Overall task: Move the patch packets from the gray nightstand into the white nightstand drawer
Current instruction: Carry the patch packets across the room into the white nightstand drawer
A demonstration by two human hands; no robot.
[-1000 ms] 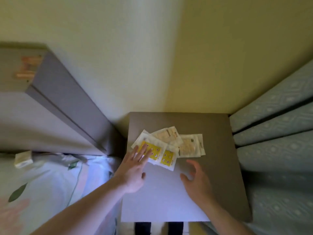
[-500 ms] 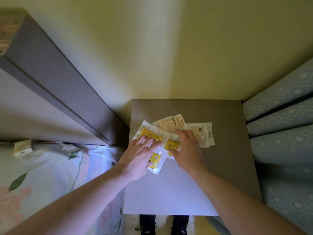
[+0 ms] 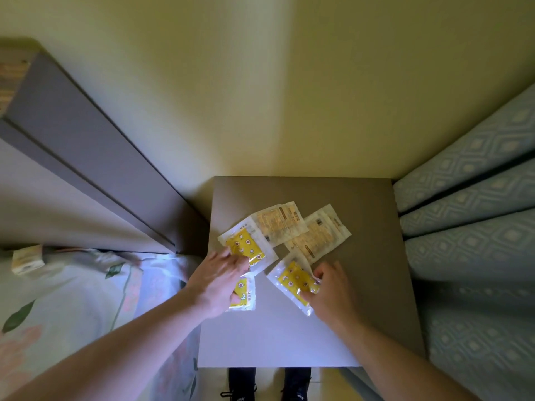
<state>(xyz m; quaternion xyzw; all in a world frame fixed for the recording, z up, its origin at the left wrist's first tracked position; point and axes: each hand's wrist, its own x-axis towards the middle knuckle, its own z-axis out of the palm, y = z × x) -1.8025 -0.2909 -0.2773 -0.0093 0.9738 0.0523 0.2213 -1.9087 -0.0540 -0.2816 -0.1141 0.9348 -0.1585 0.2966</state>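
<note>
Pinching a yellow patch packet (image 3: pixel 294 280) in my right hand (image 3: pixel 330 290), its long axis slanting away to my left, I press my flat left hand (image 3: pixel 215 280) on two more packets (image 3: pixel 246 250) atop the gray nightstand (image 3: pixel 362 204).

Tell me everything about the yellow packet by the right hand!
The clear plastic packet with a yellow star-printed patch inside lies flat and tilted on the gray nightstand top. Its wrapper is shiny and crinkled, with clear sealed edges. The right hand pinches its right edge. Its top corner overlaps a beige packet.
</note>
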